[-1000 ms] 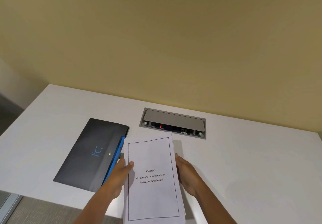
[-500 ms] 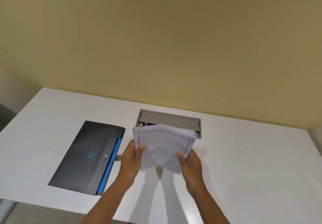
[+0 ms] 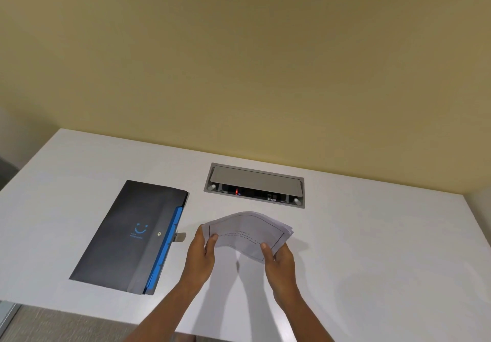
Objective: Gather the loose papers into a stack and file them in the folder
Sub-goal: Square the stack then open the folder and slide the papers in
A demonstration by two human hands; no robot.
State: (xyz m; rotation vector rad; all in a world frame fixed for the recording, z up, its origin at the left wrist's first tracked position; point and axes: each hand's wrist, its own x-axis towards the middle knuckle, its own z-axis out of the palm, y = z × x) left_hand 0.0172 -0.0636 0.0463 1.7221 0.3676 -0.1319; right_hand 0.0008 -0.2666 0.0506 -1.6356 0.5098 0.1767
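Nearest, the left hand [image 3: 201,255] and right hand [image 3: 279,260] each pinch a side of the papers [image 3: 247,232], thumbs on top; the two-handed grip holds the stack bowed upward, clear of the desk [image 3: 372,248]. To square it well, I judge the edges should be tapped on the desk just below the grip and the bow relaxed. Left of the grip lies the closed folder [image 3: 132,231], well apart. Beyond the grip sits a cable box [image 3: 255,186].
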